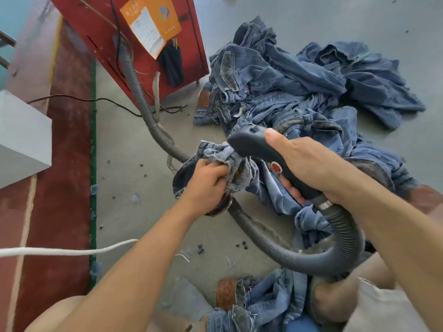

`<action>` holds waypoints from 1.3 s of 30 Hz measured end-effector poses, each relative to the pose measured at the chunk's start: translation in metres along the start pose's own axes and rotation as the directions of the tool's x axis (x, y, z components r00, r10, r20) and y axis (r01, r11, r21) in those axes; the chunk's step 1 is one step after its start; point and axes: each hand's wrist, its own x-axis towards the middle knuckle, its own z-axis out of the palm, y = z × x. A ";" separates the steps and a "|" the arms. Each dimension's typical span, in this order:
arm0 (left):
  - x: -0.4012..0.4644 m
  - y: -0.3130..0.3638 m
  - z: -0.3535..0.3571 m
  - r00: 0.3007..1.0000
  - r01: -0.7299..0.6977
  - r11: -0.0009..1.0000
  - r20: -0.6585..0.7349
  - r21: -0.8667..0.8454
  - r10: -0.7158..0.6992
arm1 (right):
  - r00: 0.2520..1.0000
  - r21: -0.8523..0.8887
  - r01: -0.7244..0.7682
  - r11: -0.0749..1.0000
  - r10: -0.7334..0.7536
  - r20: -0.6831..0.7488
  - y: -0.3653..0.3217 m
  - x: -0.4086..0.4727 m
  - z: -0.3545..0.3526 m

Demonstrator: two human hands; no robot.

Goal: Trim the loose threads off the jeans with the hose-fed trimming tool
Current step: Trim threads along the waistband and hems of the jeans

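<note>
Gripping bunched jeans point(230, 161), left hand point(203, 185) sits beside trimming tool point(259, 147), right hand point(309, 164) clasping it.

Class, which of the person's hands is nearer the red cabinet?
Left. The left hand bunches the jeans below the red cabinet; the right hand grips the trimming tool farther right.

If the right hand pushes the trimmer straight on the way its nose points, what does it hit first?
Most likely the bunched jeans that the left hand grips: the trimming tool in the right hand points up-left with its nose right at that fabric. Depth is unclear, so contact cannot be confirmed.
</note>
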 end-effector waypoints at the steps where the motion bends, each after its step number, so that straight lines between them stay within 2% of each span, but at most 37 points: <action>1: 0.003 -0.002 -0.005 0.977 0.205 0.949 0.000 -0.240 -0.211 | 0.999 0.042 0.022 0.999 -0.019 -0.050 0.000 0.003 -0.004; 2: 0.007 -0.005 -0.011 0.904 0.391 0.775 0.048 -0.496 -0.426 | 0.996 0.091 0.027 0.995 -0.019 -0.084 0.001 0.006 -0.010; 3: 0.009 -0.013 -0.016 0.812 0.485 0.528 0.135 -0.697 -0.568 | 0.995 0.133 0.015 0.991 -0.002 -0.097 0.003 0.007 -0.016; 4: 0.010 -0.023 -0.021 0.747 0.501 0.290 0.238 -0.816 -0.620 | 0.996 0.149 -0.001 0.989 0.015 -0.093 0.006 0.008 -0.021; 5: 0.008 -0.033 -0.026 0.718 0.497 0.120 0.330 -0.859 -0.613 | 0.997 0.134 -0.019 0.991 0.029 -0.078 0.010 0.008 -0.024; 6: 0.005 -0.042 -0.030 0.704 0.527 0.052 0.402 -0.848 -0.585 | 0.998 0.089 -0.033 0.995 0.039 -0.057 0.014 0.009 -0.025; 7: 0.002 -0.048 -0.031 0.689 0.588 0.074 0.450 -0.806 -0.568 | 0.999 0.027 -0.041 0.999 0.042 -0.031 0.018 0.010 -0.024; 8: -0.001 -0.053 -0.029 0.669 0.654 0.154 0.471 -0.741 -0.574 | 0.999 -0.034 -0.044 0.998 0.044 -0.003 0.023 0.010 -0.022; 10: -0.004 -0.061 -0.021 0.645 0.724 0.325 0.427 -0.609 -0.634 | 0.997 -0.122 -0.043 0.992 0.050 0.053 0.030 0.013 -0.016; 11: -0.002 -0.064 -0.018 0.639 0.725 0.347 0.394 -0.594 -0.661 | 0.995 -0.154 -0.041 0.987 0.054 0.080 0.033 0.014 -0.013; 14: 0.005 -0.071 -0.016 0.642 0.666 0.303 0.318 -0.681 -0.697 | 0.989 -0.226 -0.036 0.973 0.067 0.134 0.041 0.020 -0.009; 16: 0.010 -0.076 -0.023 0.693 0.582 0.263 0.300 -0.770 -0.656 | 0.986 -0.267 -0.039 0.963 0.080 0.145 0.045 0.023 -0.009; 18: 0.011 -0.078 -0.031 0.741 0.496 0.176 0.309 -0.850 -0.596 | 0.982 -0.318 -0.054 0.946 0.107 0.153 0.046 0.026 -0.010; 20: 0.012 -0.079 -0.036 0.764 0.437 0.112 0.302 -0.893 -0.570 | 0.975 -0.364 -0.056 0.930 0.130 0.180 0.046 0.027 -0.010; 24: 0.014 -0.069 -0.028 0.725 0.469 0.038 0.361 -0.882 -0.586 | 0.950 -0.386 -0.024 0.922 0.141 0.278 0.044 0.025 -0.002; 25: 0.014 -0.065 -0.024 0.716 0.509 0.054 0.388 -0.859 -0.580 | 0.947 -0.391 -0.012 0.920 0.136 0.290 0.044 0.024 0.000; 26: 0.014 -0.061 -0.020 0.715 0.554 0.117 0.400 -0.824 -0.573 | 0.947 -0.397 -0.002 0.918 0.129 0.296 0.044 0.024 0.002; 30: 0.007 -0.062 -0.005 0.735 0.660 0.565 0.268 -0.495 -0.623 | 0.953 -0.367 0.010 0.930 0.102 0.284 0.041 0.020 0.001; 32: 0.006 -0.064 -0.006 0.761 0.644 0.682 0.200 -0.346 -0.617 | 0.961 -0.338 0.012 0.941 0.082 0.263 0.040 0.019 -0.005; 33: 0.006 -0.066 -0.010 0.767 0.639 0.698 0.207 -0.324 -0.607 | 0.965 -0.332 0.011 0.943 0.076 0.250 0.040 0.019 -0.008; 35: 0.005 -0.066 -0.020 0.756 0.651 0.644 0.271 -0.402 -0.595 | 0.969 -0.329 0.014 0.944 0.068 0.238 0.041 0.020 -0.014; 36: 0.004 -0.065 -0.025 0.749 0.654 0.570 0.324 -0.497 -0.578 | 0.969 -0.328 0.018 0.944 0.065 0.239 0.041 0.020 -0.015; 39: 0.005 -0.052 -0.033 0.787 0.558 0.207 0.434 -0.803 -0.438 | 0.967 -0.308 0.046 0.950 0.035 0.253 0.039 0.017 -0.021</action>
